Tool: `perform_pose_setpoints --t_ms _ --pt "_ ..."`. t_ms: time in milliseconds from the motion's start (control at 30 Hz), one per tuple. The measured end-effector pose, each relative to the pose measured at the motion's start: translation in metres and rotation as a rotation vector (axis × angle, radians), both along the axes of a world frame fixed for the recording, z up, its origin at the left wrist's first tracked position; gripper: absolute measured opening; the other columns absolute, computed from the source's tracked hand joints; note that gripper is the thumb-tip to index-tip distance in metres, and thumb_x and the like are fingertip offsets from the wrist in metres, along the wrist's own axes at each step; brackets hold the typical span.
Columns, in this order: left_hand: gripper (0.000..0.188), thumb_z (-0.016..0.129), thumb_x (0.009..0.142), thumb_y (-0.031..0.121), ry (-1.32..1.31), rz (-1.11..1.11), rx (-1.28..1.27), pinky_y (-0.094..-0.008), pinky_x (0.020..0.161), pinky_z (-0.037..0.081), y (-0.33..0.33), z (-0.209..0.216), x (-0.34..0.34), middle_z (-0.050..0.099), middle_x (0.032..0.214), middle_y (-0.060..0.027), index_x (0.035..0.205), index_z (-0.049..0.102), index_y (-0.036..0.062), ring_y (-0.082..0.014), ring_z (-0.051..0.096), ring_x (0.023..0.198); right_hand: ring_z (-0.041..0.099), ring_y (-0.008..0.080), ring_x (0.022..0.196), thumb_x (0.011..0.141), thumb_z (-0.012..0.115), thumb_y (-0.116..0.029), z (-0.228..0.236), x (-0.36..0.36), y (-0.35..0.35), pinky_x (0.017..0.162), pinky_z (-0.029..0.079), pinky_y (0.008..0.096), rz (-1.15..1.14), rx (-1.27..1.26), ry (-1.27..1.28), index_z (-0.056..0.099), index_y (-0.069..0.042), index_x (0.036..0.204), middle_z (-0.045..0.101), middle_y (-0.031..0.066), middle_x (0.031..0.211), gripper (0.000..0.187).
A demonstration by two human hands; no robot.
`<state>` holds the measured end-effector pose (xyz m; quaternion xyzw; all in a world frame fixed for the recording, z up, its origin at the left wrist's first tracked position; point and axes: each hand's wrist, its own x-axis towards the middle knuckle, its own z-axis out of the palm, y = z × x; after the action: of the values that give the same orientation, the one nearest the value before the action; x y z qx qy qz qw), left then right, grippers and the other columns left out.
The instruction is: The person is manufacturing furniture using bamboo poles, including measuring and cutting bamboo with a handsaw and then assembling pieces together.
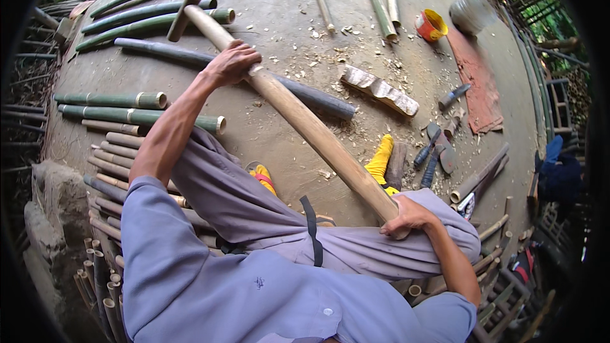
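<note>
A long, pale wooden pole [311,133] slants across my lap, from the far left down to my right knee. At its far end a short dark crosspiece [190,5] makes a T shape; whether it is fixed there I cannot tell. My left hand [234,63] is wrapped round the pole's upper part. Near my right thigh, my right hand [408,216] closes round the near end, its fingers partly hidden. Under the pole, a dark grey pole [311,96] lies on the ground. A notched, pale wood block [380,91] rests to the right of it.
Green bamboo poles [114,100] lie at left, above thinner cut canes [114,152]. Right of my feet are a knife [454,96] and several dark-handled blades [431,162]. A yellow-red bucket [431,25], a clear plastic container [471,11] and a reddish mat [473,82] stand farther off. Chips litter the ground.
</note>
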<state>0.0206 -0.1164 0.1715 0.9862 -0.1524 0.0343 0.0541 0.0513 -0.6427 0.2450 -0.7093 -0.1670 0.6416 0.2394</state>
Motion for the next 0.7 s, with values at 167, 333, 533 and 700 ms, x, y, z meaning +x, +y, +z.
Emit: perform_pose_setpoints --t_ms 167,333,533,700 --pt "0.034 0.067 0.067 0.003 -0.066 0.013 -0.016 -0.0369 0.096 0.036 -0.002 -0.008 -0.002 0.059 0.093 -0.0046 0.097 0.055 0.011 -0.0219 0.056 0.099 0.058 0.0163 0.073 0.055 0.081 -0.03 -0.011 -0.005 -0.007 0.068 0.047 0.03 -0.021 0.055 -0.11 0.059 0.002 0.099 0.062 0.0083 0.083 0.058" --pt "0.034 0.068 0.066 0.004 -0.061 0.033 0.011 -0.0375 0.098 0.036 0.003 -0.01 0.002 0.059 0.092 -0.0054 0.097 0.057 0.0103 -0.0221 0.056 0.099 0.058 0.0199 0.074 0.057 0.079 -0.034 -0.006 -0.016 -0.001 0.07 0.046 0.0332 0.009 0.073 -0.354 0.059 0.002 0.101 0.062 0.0109 0.082 0.061" --pt "0.033 0.066 0.07 0.006 -0.106 0.112 0.012 -0.0399 0.101 0.033 0.011 -0.012 -0.003 0.061 0.099 -0.0056 0.101 0.058 0.0112 -0.0202 0.056 0.103 0.057 0.0177 0.075 0.057 0.079 -0.037 -0.003 -0.019 0.004 0.069 0.046 0.0325 0.023 0.081 -0.257 0.058 0.002 0.104 0.061 0.0087 0.081 0.065" --pt "0.033 0.067 0.07 0.008 -0.032 0.149 0.026 -0.0437 0.102 0.031 0.012 -0.011 -0.004 0.061 0.1 -0.0051 0.102 0.059 0.0126 -0.0204 0.056 0.105 0.055 0.0121 0.071 0.06 0.081 -0.035 -0.007 -0.022 0.008 0.064 0.045 0.0284 -0.005 0.15 -0.104 0.057 0.003 0.105 0.059 0.0044 0.078 0.064"
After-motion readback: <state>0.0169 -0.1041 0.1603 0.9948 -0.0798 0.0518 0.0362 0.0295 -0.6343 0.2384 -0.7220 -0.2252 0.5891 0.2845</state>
